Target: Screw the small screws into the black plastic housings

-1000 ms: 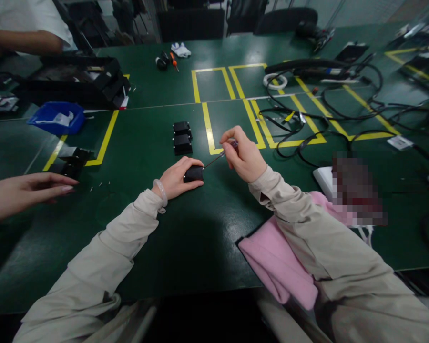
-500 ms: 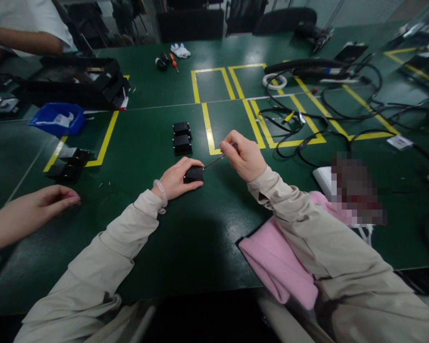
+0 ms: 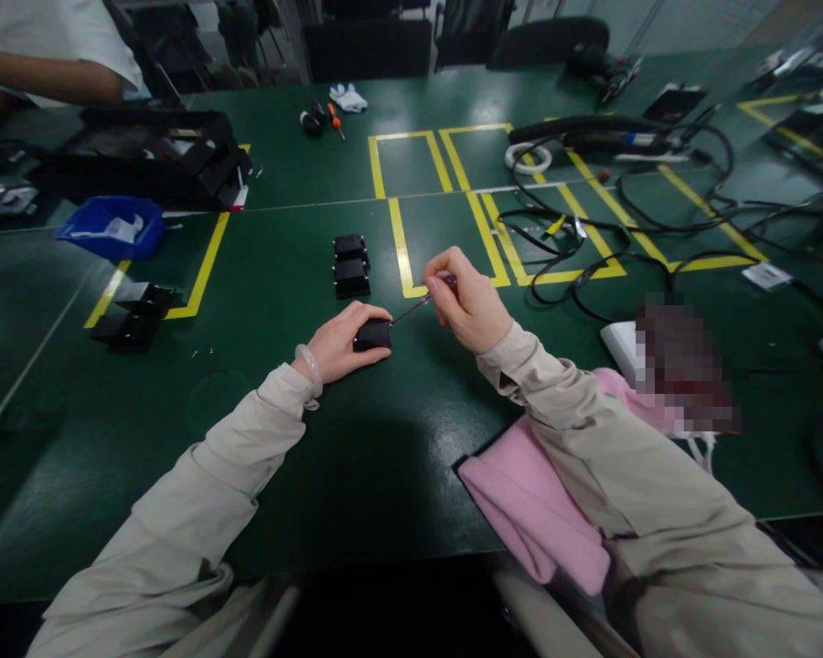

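My left hand [image 3: 336, 345] is closed around a small black block-shaped part [image 3: 373, 335], holding it against the green table [image 3: 377, 493]. My right hand [image 3: 470, 302] grips the handle of a screwdriver [image 3: 412, 309]. Its thin shaft slants down to the left, and the tip meets the right side of the black part, where a small shiny spot shows. Just beyond my left hand, two similar black parts [image 3: 351, 262] lie one behind the other, with small shiny screws at their sides.
More black parts [image 3: 133, 315] and a blue bin [image 3: 113, 228] stand at left, before a black tray [image 3: 206, 174]. Black cables [image 3: 617, 219] sprawl at right. A pink cloth [image 3: 535, 512] lies under my right forearm. Across the table is another person's arm [image 3: 55, 75].
Another person's hand at the left has withdrawn from view. My right fingers have shifted slightly on the screwdriver handle; the black part stays in place in my left hand.
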Tool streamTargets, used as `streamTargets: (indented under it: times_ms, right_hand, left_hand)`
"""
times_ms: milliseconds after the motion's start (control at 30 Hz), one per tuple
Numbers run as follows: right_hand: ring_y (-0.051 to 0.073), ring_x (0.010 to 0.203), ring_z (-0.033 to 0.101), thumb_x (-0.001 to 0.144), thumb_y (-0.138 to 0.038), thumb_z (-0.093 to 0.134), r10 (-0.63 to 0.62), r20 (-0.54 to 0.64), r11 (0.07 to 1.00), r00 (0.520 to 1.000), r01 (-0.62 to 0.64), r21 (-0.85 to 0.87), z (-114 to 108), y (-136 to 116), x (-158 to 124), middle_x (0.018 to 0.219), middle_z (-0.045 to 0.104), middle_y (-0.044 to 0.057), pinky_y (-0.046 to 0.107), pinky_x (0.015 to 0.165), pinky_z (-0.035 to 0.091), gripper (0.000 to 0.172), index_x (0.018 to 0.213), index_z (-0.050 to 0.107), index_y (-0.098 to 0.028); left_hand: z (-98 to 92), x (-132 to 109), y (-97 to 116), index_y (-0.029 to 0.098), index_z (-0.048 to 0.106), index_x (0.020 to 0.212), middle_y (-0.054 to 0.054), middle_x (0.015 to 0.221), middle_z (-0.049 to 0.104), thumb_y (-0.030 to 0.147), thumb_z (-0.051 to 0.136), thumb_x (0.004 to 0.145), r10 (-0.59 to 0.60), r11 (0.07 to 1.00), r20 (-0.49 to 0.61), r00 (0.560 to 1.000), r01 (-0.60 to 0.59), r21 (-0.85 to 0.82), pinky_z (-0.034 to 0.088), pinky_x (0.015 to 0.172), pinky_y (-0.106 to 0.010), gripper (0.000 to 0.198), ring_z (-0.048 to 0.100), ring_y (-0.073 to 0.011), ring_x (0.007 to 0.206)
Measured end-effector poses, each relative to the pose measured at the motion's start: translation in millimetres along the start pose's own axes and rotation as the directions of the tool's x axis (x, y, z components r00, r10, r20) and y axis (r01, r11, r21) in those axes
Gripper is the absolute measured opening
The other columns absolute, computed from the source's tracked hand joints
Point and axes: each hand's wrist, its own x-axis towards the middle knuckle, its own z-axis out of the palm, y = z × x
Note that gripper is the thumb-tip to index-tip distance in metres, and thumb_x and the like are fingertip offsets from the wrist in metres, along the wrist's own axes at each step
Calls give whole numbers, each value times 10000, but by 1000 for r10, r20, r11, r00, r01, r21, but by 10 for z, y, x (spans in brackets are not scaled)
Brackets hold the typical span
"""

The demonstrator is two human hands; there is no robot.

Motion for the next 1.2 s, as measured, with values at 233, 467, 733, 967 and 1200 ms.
streamTargets:
  times_ms: [233,467,733,967,1200]
  right_hand:
    - [127,619,491,991,-426,408,20,-13,1000,1000,-20,-23,-10,-11,0,686,508,-24,289,668,407,255,817,409,-240]
    - [123,611,496,981,-383,432,29,-21,1000,999,-30,-6,0,0,-9,686,510,-36,278,649,416,169,897,438,-236]
    - [111,554,469,1005,-447,390,24,3,999,1000,-24,41,11,-12,-20,681,506,-45,281,641,415,232,918,430,-236]
    - [127,588,491,996,-529,389,37,-35,999,999,-37,22,12,24,-11,639,493,-35,286,619,405,339,826,446,-240]
    - [96,461,470,1009,-464,396,57,-2,996,998,-57,69,6,6,-20,592,477,-84,283,604,421,249,913,445,-240]
  left_hand:
    - [0,-2,-1,215,575,1222,-68,1143,609,406,682,856,5,1000,-5,1000,-5,-1,481,972,-394,426,602,-255,1099]
    - [2,-1,0,224,575,1221,-65,1148,606,407,683,852,-9,1000,-1,1000,9,-3,478,977,-397,427,600,-253,1096]
    - [2,-2,-5,217,576,1229,-73,1152,603,420,679,858,-9,1000,7,1000,9,-2,478,976,-394,436,599,-255,1098]
    - [3,-5,-5,211,579,1218,-72,1145,606,408,687,856,2,1000,-6,1000,-2,-7,480,968,-393,426,601,-255,1092]
    - [-3,-4,0,216,575,1219,-71,1147,605,412,682,858,-1,1000,1,1000,1,-3,483,966,-394,424,599,-255,1092]
